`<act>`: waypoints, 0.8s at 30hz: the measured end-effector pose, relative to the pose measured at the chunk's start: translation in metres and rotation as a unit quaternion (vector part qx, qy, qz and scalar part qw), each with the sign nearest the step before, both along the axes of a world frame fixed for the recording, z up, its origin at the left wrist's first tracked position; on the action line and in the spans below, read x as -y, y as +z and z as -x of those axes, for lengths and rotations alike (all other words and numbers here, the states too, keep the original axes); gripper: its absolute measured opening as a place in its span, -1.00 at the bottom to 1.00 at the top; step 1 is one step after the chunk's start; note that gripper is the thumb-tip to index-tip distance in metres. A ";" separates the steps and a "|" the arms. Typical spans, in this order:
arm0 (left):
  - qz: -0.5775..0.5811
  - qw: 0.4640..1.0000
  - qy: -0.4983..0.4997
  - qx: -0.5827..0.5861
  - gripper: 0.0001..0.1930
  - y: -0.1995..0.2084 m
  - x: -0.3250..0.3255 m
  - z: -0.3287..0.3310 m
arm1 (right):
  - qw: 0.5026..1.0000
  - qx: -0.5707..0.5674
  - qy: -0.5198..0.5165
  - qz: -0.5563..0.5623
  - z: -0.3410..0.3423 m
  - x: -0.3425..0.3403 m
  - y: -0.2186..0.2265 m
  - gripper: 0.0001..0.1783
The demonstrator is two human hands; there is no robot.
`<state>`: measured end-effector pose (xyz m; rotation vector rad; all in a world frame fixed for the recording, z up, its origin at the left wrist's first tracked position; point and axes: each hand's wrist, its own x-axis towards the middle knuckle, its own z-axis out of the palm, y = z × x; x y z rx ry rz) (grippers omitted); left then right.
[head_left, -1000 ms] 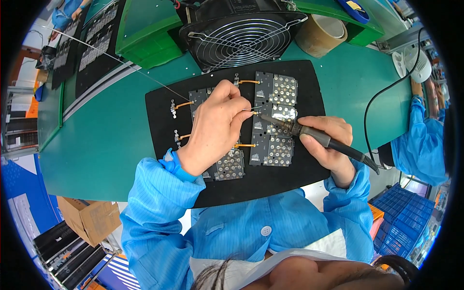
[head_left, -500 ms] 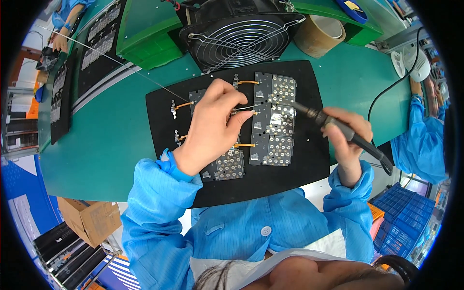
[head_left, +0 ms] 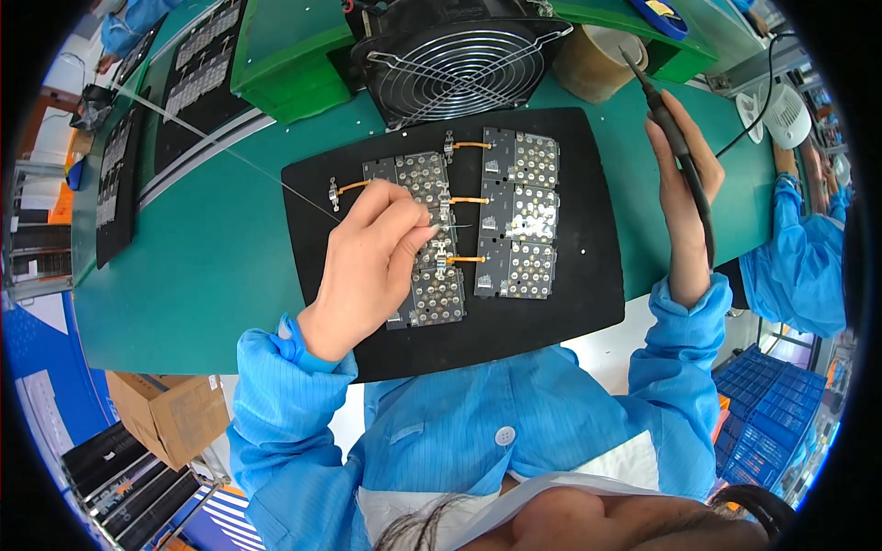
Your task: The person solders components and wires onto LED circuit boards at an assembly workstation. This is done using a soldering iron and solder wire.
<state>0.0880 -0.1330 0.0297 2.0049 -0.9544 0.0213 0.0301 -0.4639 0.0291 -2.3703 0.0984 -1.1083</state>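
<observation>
My left hand (head_left: 363, 262) is pinched on a thin solder wire (head_left: 454, 226), whose short end sticks out past the fingertips. The wire's long part runs from the hand toward the upper left. In my right hand (head_left: 684, 184) is a soldering iron (head_left: 673, 135), raised right of the mat with its tip pointing up toward a tan roll. A column of joined circuit boards (head_left: 496, 211) lies on a black mat (head_left: 583, 230). More boards (head_left: 438, 298) form a second column, partly hidden under my left hand. Orange leads with small metal connectors (head_left: 447, 199) reach out from the boards' left sides.
A black fan with a wire guard (head_left: 455, 78) stands behind the mat, between green bins (head_left: 294, 96). The tan roll (head_left: 588, 69) sits to its right. Farther right are a small white fan (head_left: 788, 117) and another person's blue sleeve (head_left: 795, 262). Black panels with boards (head_left: 197, 83) lie at left.
My right hand has lifted the soldering iron away from the boards, up and to the right. My left hand has drawn back slightly left with the solder wire, uncovering more boards.
</observation>
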 end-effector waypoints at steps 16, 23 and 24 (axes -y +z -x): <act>-0.036 0.996 -0.083 0.006 -0.83 0.006 -0.005 0.012 | 0.945 -0.122 0.298 -0.055 0.076 -0.086 0.000 -0.67; -0.019 0.997 -0.073 0.010 -0.83 0.000 -0.001 0.014 | 0.944 -0.102 0.311 -0.043 0.076 -0.088 -0.010 -0.70; -0.018 0.997 -0.076 0.020 -0.83 -0.001 -0.001 0.014 | 0.944 -0.102 0.311 -0.043 0.076 -0.089 -0.011 -0.70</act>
